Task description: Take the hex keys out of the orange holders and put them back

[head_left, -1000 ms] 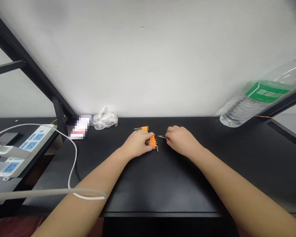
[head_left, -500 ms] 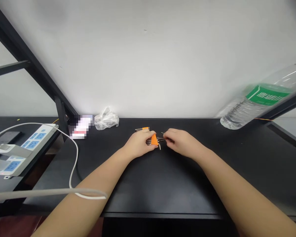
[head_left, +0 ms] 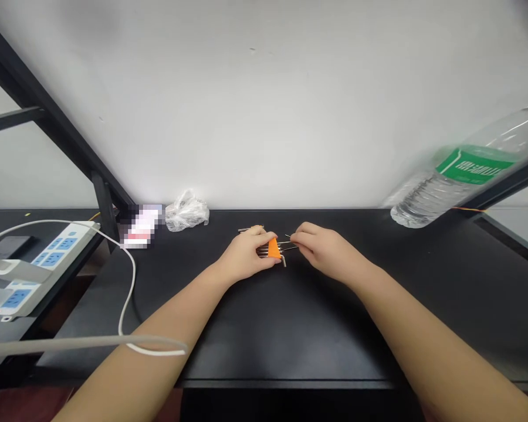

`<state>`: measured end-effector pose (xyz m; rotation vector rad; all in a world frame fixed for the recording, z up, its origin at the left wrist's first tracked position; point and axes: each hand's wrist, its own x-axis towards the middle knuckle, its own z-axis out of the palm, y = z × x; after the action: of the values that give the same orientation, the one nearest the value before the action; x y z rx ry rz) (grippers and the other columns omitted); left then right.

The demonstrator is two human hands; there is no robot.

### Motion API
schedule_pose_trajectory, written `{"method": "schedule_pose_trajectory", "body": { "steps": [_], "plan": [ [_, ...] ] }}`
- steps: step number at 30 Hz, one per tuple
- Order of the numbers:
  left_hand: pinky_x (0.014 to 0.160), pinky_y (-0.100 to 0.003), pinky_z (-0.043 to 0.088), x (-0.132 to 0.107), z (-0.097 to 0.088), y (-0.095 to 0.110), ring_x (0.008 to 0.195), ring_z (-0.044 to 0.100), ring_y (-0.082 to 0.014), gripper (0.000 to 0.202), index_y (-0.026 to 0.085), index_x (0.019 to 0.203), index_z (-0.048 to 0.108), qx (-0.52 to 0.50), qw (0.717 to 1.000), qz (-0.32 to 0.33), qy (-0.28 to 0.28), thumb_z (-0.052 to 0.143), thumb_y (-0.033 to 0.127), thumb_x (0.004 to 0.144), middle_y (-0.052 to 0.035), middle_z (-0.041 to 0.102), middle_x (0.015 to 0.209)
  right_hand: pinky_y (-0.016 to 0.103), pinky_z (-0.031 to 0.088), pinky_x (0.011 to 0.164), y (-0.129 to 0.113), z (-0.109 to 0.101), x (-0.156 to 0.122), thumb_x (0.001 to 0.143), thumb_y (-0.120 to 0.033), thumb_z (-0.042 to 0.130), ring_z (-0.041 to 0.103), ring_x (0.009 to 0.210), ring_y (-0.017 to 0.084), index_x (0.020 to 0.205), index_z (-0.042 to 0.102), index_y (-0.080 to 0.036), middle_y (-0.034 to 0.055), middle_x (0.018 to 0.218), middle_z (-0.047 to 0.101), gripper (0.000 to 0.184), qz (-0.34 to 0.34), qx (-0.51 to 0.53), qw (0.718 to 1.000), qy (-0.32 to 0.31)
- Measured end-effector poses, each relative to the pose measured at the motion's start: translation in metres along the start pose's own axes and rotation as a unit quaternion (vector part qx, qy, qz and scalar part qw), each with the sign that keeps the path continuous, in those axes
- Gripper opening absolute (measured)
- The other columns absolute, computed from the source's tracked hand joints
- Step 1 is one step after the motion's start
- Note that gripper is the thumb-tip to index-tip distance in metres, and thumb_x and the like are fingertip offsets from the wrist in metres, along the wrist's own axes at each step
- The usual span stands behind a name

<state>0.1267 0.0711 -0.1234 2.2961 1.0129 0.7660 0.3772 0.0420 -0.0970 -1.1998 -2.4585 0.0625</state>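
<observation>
My left hand (head_left: 243, 255) is closed round an orange hex key holder (head_left: 273, 248) just above the black table. Several silver hex keys run through the holder, and the bent end of one hex key (head_left: 284, 261) sticks out at its near right corner. My right hand (head_left: 320, 244) is pinched at the right ends of thin keys beside the holder. The tip of a small hex key (head_left: 287, 235) shows at its fingertips; the rest is hidden by the fingers. Behind my left fingers lie more metal rods (head_left: 243, 229), partly covered.
On the black table (head_left: 290, 328), a crumpled clear plastic bag (head_left: 187, 211) rests by the wall. A large water bottle (head_left: 475, 165) with a green label stands at right. At left are a power strip (head_left: 48, 258), a white cable (head_left: 131, 293) crossing my left forearm, and a blurred-out item (head_left: 141, 225).
My right hand has shifted slightly, and a little more of the thin keys shows between it and the holder. My left hand still grips the holder. The whole view has moved slightly.
</observation>
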Motion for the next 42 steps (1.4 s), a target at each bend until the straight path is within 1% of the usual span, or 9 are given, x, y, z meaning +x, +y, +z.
{"method": "schedule_pose_trajectory", "body": {
  "steps": [6, 11, 17, 22, 24, 27, 29, 35, 42],
  "plan": [
    [0.084, -0.03, 0.055, 0.0, -0.002, 0.002, 0.093, 0.062, -0.0183, 0.038, 0.028, 0.116, 0.071, -0.029, 0.999, 0.009, -0.012, 0.079, 0.035, 0.079, -0.0034, 0.06, 0.106, 0.029, 0.045, 0.067, -0.015, 0.004, 0.002, 0.096, -0.006, 0.044, 0.057, 0.075, 0.015, 0.108, 0.069, -0.022, 0.0074, 0.105, 0.064, 0.032, -0.026, 0.022, 0.999, -0.007],
    [0.092, -0.032, 0.054, 0.0, -0.004, 0.008, 0.103, 0.062, -0.02, 0.038, 0.028, 0.116, 0.072, -0.049, 0.998, 0.024, -0.011, 0.081, 0.033, 0.079, -0.0038, 0.061, 0.112, 0.032, 0.05, 0.078, -0.018, 0.012, 0.01, 0.099, -0.016, 0.048, 0.062, 0.087, 0.017, 0.103, 0.07, -0.023, 0.0065, 0.106, 0.065, 0.023, -0.005, 0.205, 0.978, 0.032],
    [0.091, -0.033, 0.055, 0.001, -0.003, 0.009, 0.103, 0.064, -0.0203, 0.041, 0.026, 0.119, 0.072, -0.123, 0.992, 0.036, -0.011, 0.082, 0.031, 0.079, -0.0058, 0.064, 0.113, 0.032, 0.049, 0.069, -0.003, 0.024, 0.013, 0.09, -0.041, 0.07, 0.06, 0.073, 0.016, 0.095, 0.07, -0.02, 0.003, 0.086, 0.068, 0.022, 0.182, 0.512, 0.839, -0.015],
    [0.095, -0.035, 0.054, 0.002, -0.005, 0.01, 0.103, 0.065, -0.021, 0.047, 0.026, 0.122, 0.071, -0.143, 0.988, 0.063, 0.004, 0.084, 0.032, 0.077, -0.0061, 0.067, 0.112, 0.028, 0.04, 0.058, -0.006, 0.022, 0.012, 0.09, -0.052, 0.068, 0.051, 0.058, 0.013, 0.082, 0.064, -0.018, -0.0006, 0.065, 0.059, 0.035, 0.215, 0.617, 0.751, -0.099],
    [0.089, -0.033, 0.055, 0.001, -0.006, 0.01, 0.096, 0.066, -0.0196, 0.048, 0.025, 0.124, 0.07, -0.132, 0.99, 0.057, -0.001, 0.083, 0.034, 0.078, -0.0049, 0.069, 0.106, 0.029, 0.04, 0.057, -0.005, 0.019, 0.012, 0.092, -0.055, 0.064, 0.051, 0.058, 0.014, 0.082, 0.066, -0.019, -0.0005, 0.064, 0.058, 0.038, 0.216, 0.565, 0.791, -0.093],
    [0.081, -0.03, 0.056, 0.0, -0.007, 0.007, 0.089, 0.066, -0.0178, 0.048, 0.026, 0.126, 0.068, -0.11, 0.994, 0.027, -0.014, 0.079, 0.033, 0.08, -0.0025, 0.07, 0.1, 0.03, 0.044, 0.063, 0.006, 0.017, 0.01, 0.093, -0.05, 0.062, 0.055, 0.066, 0.016, 0.085, 0.071, -0.02, 0.0012, 0.073, 0.062, 0.032, 0.189, 0.346, 0.918, -0.026],
    [0.08, -0.03, 0.056, 0.0, -0.008, 0.004, 0.088, 0.066, -0.0178, 0.046, 0.027, 0.124, 0.068, -0.075, 0.997, 0.01, -0.021, 0.078, 0.032, 0.08, -0.0015, 0.07, 0.1, 0.032, 0.046, 0.069, 0.017, 0.017, 0.008, 0.092, -0.039, 0.063, 0.059, 0.073, 0.017, 0.092, 0.073, -0.021, 0.003, 0.085, 0.065, 0.02, 0.141, 0.191, 0.971, -0.015],
    [0.077, -0.029, 0.053, 0.0, -0.011, 0.001, 0.086, 0.064, -0.0197, 0.041, 0.027, 0.118, 0.069, 0.037, 0.999, -0.003, -0.036, 0.076, 0.033, 0.079, -0.0014, 0.068, 0.092, 0.03, 0.045, 0.07, 0.02, 0.017, 0.007, 0.088, -0.013, 0.059, 0.061, 0.081, 0.02, 0.082, 0.068, -0.021, 0.0055, 0.084, 0.064, 0.014, 0.046, -0.01, 0.993, -0.104],
    [0.073, -0.027, 0.048, 0.0, -0.013, 0.006, 0.081, 0.062, -0.0176, 0.029, 0.025, 0.107, 0.069, 0.021, 0.998, 0.009, -0.065, 0.074, 0.032, 0.079, 0.0003, 0.066, 0.088, 0.028, 0.034, 0.056, -0.005, 0.014, 0.007, 0.079, -0.01, 0.059, 0.052, 0.06, 0.015, 0.071, 0.054, -0.021, 0.0018, 0.074, 0.062, 0.015, 0.076, -0.01, 0.989, -0.129]
  ]
}}
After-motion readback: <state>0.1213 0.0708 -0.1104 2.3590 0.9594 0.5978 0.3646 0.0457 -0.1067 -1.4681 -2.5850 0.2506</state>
